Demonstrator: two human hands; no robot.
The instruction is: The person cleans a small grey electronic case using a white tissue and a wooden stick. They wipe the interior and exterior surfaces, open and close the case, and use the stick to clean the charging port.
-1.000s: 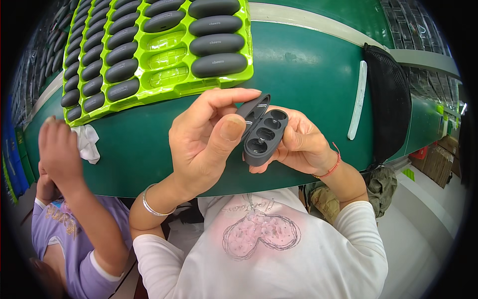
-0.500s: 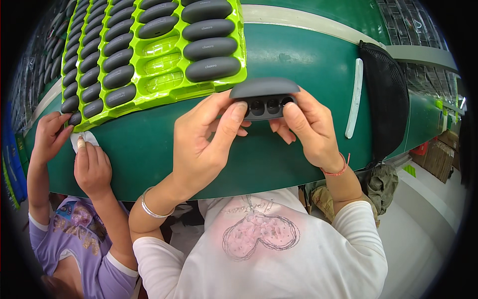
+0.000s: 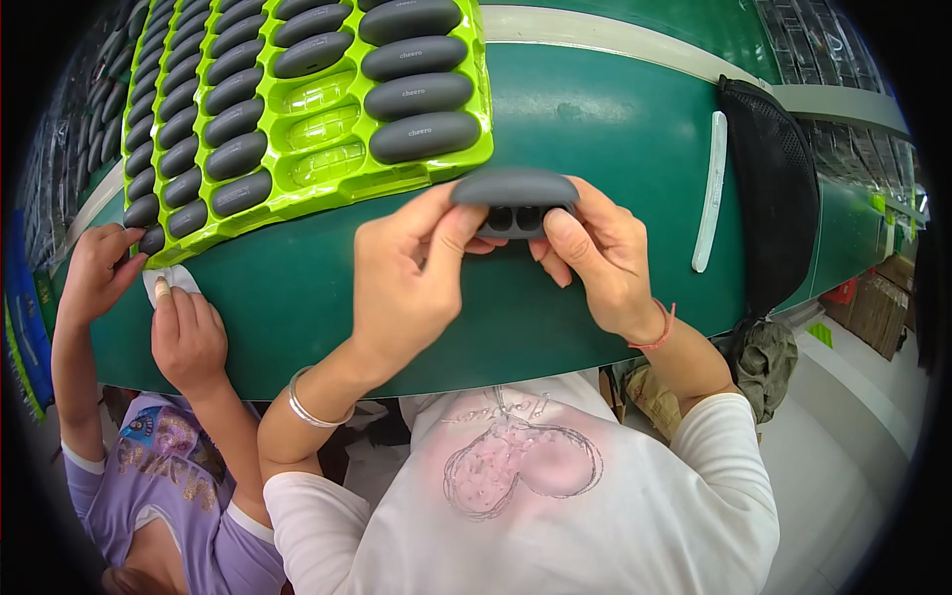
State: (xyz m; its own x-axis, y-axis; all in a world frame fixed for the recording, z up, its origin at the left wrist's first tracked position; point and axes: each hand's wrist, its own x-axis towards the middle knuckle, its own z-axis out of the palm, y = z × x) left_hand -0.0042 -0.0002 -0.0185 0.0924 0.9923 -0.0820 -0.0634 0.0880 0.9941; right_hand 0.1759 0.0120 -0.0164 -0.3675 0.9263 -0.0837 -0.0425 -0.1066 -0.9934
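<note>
Left hand (image 3: 409, 268) and right hand (image 3: 607, 266) closed on opposite ends of the dark case (image 3: 515, 203), likely working its part-raised lid (image 3: 514, 184), next move calls for even pressure, all above counter (image 3: 585, 129), short of the green tray (image 3: 402, 177).

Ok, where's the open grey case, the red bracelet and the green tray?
Open grey case (image 3: 515, 186): head view, on its lid.
Red bracelet (image 3: 659, 341): head view, on its band.
Green tray (image 3: 322, 127): head view, on an empty pocket.
</note>
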